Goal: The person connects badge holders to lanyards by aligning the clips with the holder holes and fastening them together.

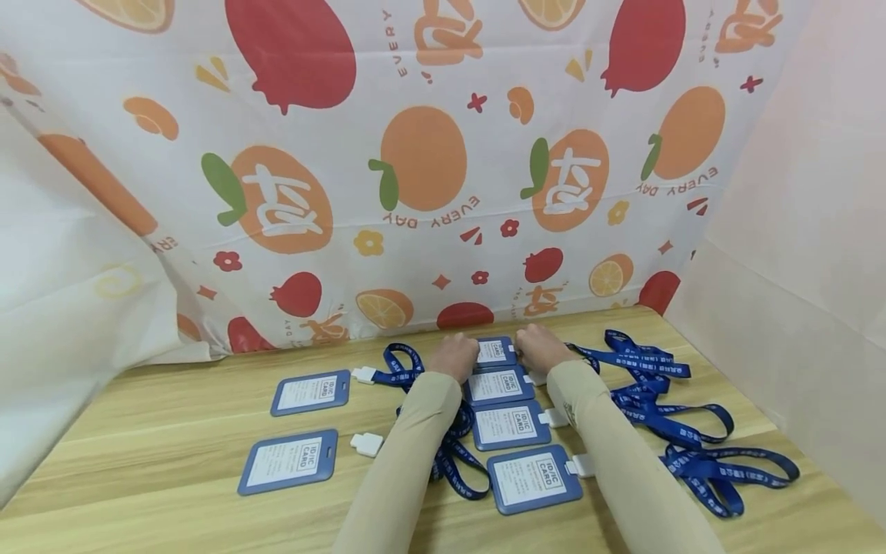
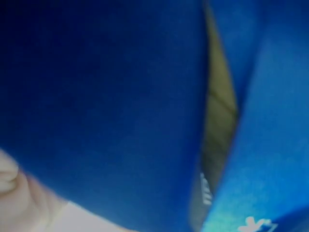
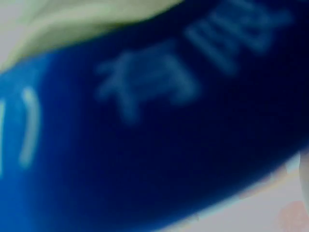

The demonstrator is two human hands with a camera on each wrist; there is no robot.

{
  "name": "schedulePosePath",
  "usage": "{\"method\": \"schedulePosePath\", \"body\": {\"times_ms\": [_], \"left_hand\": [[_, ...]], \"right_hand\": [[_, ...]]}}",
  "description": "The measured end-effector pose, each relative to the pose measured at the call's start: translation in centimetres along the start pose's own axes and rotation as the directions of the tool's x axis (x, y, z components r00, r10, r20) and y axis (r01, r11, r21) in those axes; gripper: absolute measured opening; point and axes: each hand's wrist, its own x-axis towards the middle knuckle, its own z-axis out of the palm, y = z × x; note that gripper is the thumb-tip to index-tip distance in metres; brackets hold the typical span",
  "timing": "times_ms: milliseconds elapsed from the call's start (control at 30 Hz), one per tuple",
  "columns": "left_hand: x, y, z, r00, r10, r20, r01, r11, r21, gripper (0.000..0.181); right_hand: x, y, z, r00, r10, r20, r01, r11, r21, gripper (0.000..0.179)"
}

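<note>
At the far end of the middle column lies a blue badge holder with a white card. My left hand grips its left edge, fingers curled. Over its right end my right hand pinches the white clip, which is mostly covered by the fingers. A blue lanyard emerges beyond the right wrist. Blurred lanyard straps fill the left wrist view and the right wrist view. Nearer me are more badge holders with clips at their right ends.
Two badge holders lie at left, apart from white clips. Lanyards lie bunched beneath and beside the left forearm. More looped lanyards spread over the right of the wooden table. A fruit-print cloth hangs behind.
</note>
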Motion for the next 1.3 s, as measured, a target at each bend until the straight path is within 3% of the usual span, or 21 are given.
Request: {"method": "schedulePosePath", "body": {"times_ms": [367, 600, 800, 1067, 1200, 1300], "left_hand": [[0.2, 0.4, -0.8, 0.996, -0.049, 0.076, 0.049, 0.999, 0.000, 0.020], [0.2, 0.4, -1.4, 0.985, -0.085, 0.149, 0.090, 0.996, -0.025, 0.023], [0.3, 0.3, -2.5, 0.991, -0.074, 0.111, 0.079, 0.996, -0.045, 0.026], [-2.1, 0.1, -5.5, 0.998, -0.025, 0.059, 0.031, 0.994, -0.107, 0.030], [-4.4, 0.0, -7.2, 1.000, 0.020, 0.020, -0.017, 0.991, -0.134, 0.032], [-6.6, -0.5, -8.6, 0.995, 0.076, -0.070, -0.084, 0.987, -0.134, 0.031]], "right_hand": [[-0.7, -0.1, 0.1, 0.993, 0.101, 0.054, -0.106, 0.991, 0.085, 0.025], [-1.1, 0.1, 0.5, 0.988, 0.150, 0.031, -0.152, 0.985, 0.079, 0.035], [-1.5, 0.4, -0.1, 0.986, 0.164, 0.015, -0.165, 0.983, 0.086, 0.042], [-2.2, -1.0, -2.5, 0.989, 0.108, -0.098, -0.093, 0.984, 0.151, 0.039], [-2.6, -2.7, -3.9, 0.982, 0.112, -0.151, -0.075, 0.970, 0.231, 0.037], [-3.6, -4.3, -4.8, 0.973, 0.146, -0.177, -0.085, 0.945, 0.317, 0.038]]}}
